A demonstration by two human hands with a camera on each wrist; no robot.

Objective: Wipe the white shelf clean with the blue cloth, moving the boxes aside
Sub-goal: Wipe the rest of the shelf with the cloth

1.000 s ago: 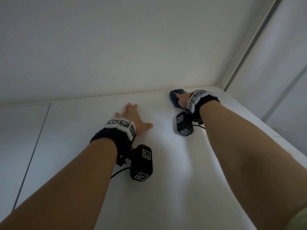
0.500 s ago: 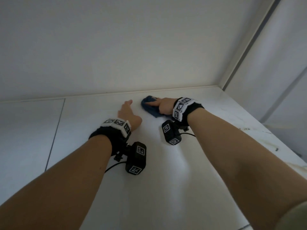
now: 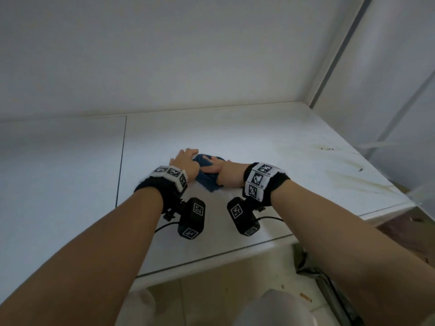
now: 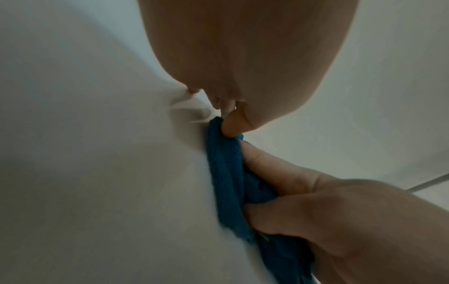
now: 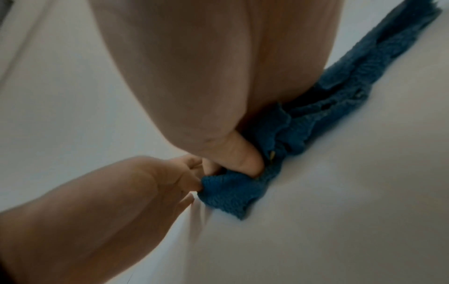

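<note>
Both hands meet at the cloth [image 3: 208, 176] on the shelf [image 3: 270, 147]. Left hand [image 3: 187, 162] pinches the cloth's near corner between thumb and fingers, its other fingertips touching the shelf. Just right of it, the right hand [image 3: 222, 174] grips the bunched cloth with curled fingers [image 4: 279, 178]; brownish smears [image 3: 348, 175] mark the shelf's right end.

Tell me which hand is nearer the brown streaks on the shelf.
Right. The right hand lies on the blue cloth, on the same side as the brown streaks; the left hand is beyond the cloth, farther away.
</note>
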